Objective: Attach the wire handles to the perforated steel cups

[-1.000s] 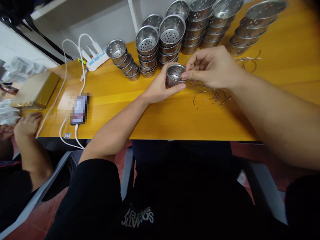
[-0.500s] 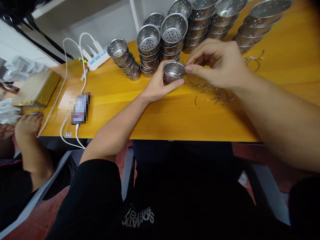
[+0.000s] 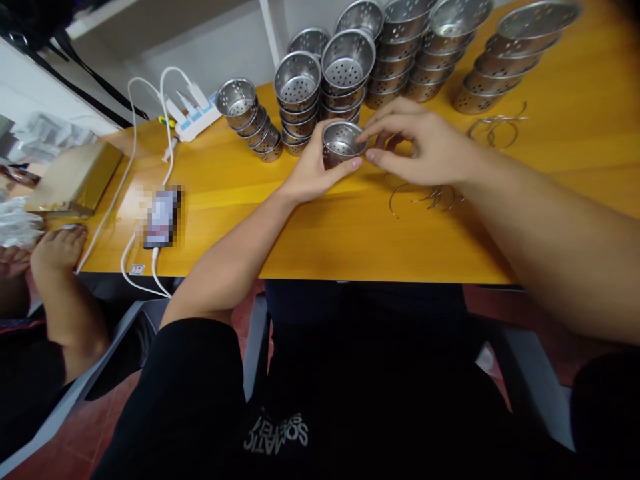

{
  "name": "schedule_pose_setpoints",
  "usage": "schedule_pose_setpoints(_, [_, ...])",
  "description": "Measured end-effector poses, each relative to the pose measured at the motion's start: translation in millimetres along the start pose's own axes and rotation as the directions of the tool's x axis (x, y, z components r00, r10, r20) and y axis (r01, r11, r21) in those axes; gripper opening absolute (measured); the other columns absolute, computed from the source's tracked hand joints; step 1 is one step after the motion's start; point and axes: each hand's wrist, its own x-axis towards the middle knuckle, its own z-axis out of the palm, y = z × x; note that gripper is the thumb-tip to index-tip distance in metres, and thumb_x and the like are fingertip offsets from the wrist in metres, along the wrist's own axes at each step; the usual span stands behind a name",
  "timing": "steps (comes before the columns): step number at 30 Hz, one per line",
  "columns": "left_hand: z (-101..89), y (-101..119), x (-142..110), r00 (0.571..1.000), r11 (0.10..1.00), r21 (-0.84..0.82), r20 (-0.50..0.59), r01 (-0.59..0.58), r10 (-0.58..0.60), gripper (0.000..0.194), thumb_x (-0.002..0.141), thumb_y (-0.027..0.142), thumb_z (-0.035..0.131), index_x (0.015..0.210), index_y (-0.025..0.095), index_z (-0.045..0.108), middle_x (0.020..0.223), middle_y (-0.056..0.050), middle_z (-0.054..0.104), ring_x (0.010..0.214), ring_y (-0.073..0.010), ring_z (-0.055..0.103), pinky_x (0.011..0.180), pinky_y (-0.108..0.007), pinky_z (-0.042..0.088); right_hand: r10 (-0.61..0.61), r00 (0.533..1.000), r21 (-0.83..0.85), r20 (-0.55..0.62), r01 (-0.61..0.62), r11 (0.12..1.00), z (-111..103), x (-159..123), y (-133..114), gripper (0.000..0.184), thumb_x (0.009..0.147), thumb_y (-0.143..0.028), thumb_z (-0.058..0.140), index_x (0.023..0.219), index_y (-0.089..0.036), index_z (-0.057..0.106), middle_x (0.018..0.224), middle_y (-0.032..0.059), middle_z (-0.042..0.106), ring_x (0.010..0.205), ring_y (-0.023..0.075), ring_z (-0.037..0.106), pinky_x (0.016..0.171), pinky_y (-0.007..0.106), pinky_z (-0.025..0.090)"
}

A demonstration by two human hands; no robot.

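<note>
My left hand (image 3: 313,167) is wrapped around a small perforated metal cup (image 3: 343,143), its thumb along the near side. The cup is held tilted above the table, with its mouth toward me. My right hand (image 3: 415,143) is at the cup's right rim. Its index fingertip touches the rim, and a gap shows between index finger and thumb. I cannot make out any wire in those fingers. Thin curved metal wires (image 3: 436,195) lie below my right hand, partly hidden by it. Several more curved wires (image 3: 500,127) lie farther right.
Stacks of perforated metal cups (image 3: 299,80) line the back of the yellow table (image 3: 320,247). A phone (image 3: 163,217) with white cables lies left, near a power strip (image 3: 200,119). A cardboard box (image 3: 75,177) and another person's hand (image 3: 60,248) are at far left.
My right hand has moved slightly down and left, and its pinched thumb and index finger have parted at the rim. The cup in my left hand has shifted a little left.
</note>
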Motion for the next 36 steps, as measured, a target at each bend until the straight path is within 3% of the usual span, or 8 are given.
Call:
schedule_pose_setpoints(5, [0.5,3.5,-1.6,0.999,0.999,-0.020,0.012,-0.047,0.047,0.098,0.082,0.089,0.052,0.149,0.022,0.025,0.146,-0.013,0.051,0.139,-0.0235,0.057,0.124,-0.041,0.044,-0.072,0.995,-0.102,0.066,0.079,0.992,4.3,3.8,-23.9,0.037,0.095,-0.034,0.070,0.132,-0.035,0.070,0.130,0.0098,0.059,0.110,0.0244,0.063,0.089,0.041,0.062])
schedule_pose_setpoints(10, [-0.2,8.7,-3.7,0.996,0.997,0.003,0.051,-0.076,0.076,0.098,0.084,0.089,0.048,0.151,0.021,0.025,0.146,-0.013,0.052,0.140,-0.0233,0.057,0.124,-0.044,0.044,-0.074,0.990,-0.109,0.118,0.087,0.990,9.1,4.3,-24.2,0.040,0.095,-0.039,0.070,0.135,-0.038,0.069,0.129,0.0086,0.058,0.108,0.0233,0.061,0.093,0.041,0.061])
schedule_pose_setpoints(16, [4.6,-2.4,-0.7,1.000,0.999,-0.031,-0.009,-0.013,0.012,0.102,0.081,0.089,0.052,0.153,0.024,0.021,0.149,-0.014,0.049,0.140,-0.0221,0.057,0.124,-0.044,0.045,-0.012,0.999,-0.078,0.031,0.015,0.997,5.6,5.2,-25.9,0.034,0.093,-0.047,0.072,0.126,-0.038,0.072,0.128,0.0073,0.062,0.110,0.0258,0.062,0.101,0.048,0.060])
schedule_pose_setpoints(20, [4.8,-7.6,0.7,0.998,0.992,-0.120,0.042,0.042,-0.037,0.099,0.080,0.086,0.058,0.150,0.022,0.026,0.148,-0.016,0.052,0.139,-0.0233,0.060,0.121,-0.049,0.049,-0.009,1.000,-0.073,0.013,0.010,0.997,-7.5,4.9,-20.9,0.030,0.089,-0.045,0.079,0.117,-0.035,0.074,0.127,0.0070,0.063,0.102,0.0232,0.064,0.097,0.045,0.061])
schedule_pose_setpoints(24, [0.6,-4.5,-0.6,0.993,0.979,-0.171,0.055,0.109,-0.101,0.093,0.075,0.080,0.071,0.140,0.021,0.040,0.150,-0.018,0.054,0.143,-0.0266,0.057,0.123,-0.052,0.049,-0.069,0.998,-0.203,-0.013,0.065,0.977,-29.7,1.0,9.6,0.033,0.088,-0.041,0.083,0.116,-0.027,0.076,0.127,0.0103,0.063,0.103,0.0212,0.064,0.101,0.040,0.057])
schedule_pose_setpoints(28, [-1.8,-1.2,-2.4,0.986,0.964,-0.213,0.080,0.161,-0.147,0.088,0.071,0.076,0.078,0.132,0.020,0.051,0.154,-0.018,0.052,0.144,-0.0272,0.057,0.128,-0.051,0.045,-0.038,0.992,-0.388,-0.124,-0.013,0.922,-45.9,-5.9,59.4,0.031,0.091,-0.047,0.079,0.117,-0.030,0.076,0.117,0.0119,0.064,0.109,0.0229,0.061,0.101,0.039,0.053])
schedule_pose_setpoints(31, [-1.6,-0.7,-2.7,0.985,0.965,-0.206,0.088,0.161,-0.146,0.080,0.075,0.073,0.077,0.130,0.019,0.053,0.159,-0.018,0.047,0.144,-0.0266,0.056,0.129,-0.052,0.043,-0.012,0.981,-0.448,-0.195,-0.078,0.891,-45.0,-8.6,97.7,0.036,0.093,-0.053,0.076,0.118,-0.027,0.076,0.116,0.0133,0.063,0.106,0.0222,0.060,0.099,0.039,0.051])
schedule_pose_setpoints(36, [-2.7,4.5,-2.8,0.982,0.965,-0.194,0.096,0.179,-0.163,0.068,0.077,0.059,0.079,0.126,0.017,0.056,0.160,-0.021,0.044,0.140,-0.0258,0.058,0.128,-0.048,0.044,0.014,0.976,-0.466,-0.216,-0.116,0.877,-27.7,-6.3,149.2,0.049,0.094,-0.059,0.071,0.124,-0.021,0.074,0.130,0.0157,0.058,0.115,0.0233,0.057,0.108,0.040,0.045])
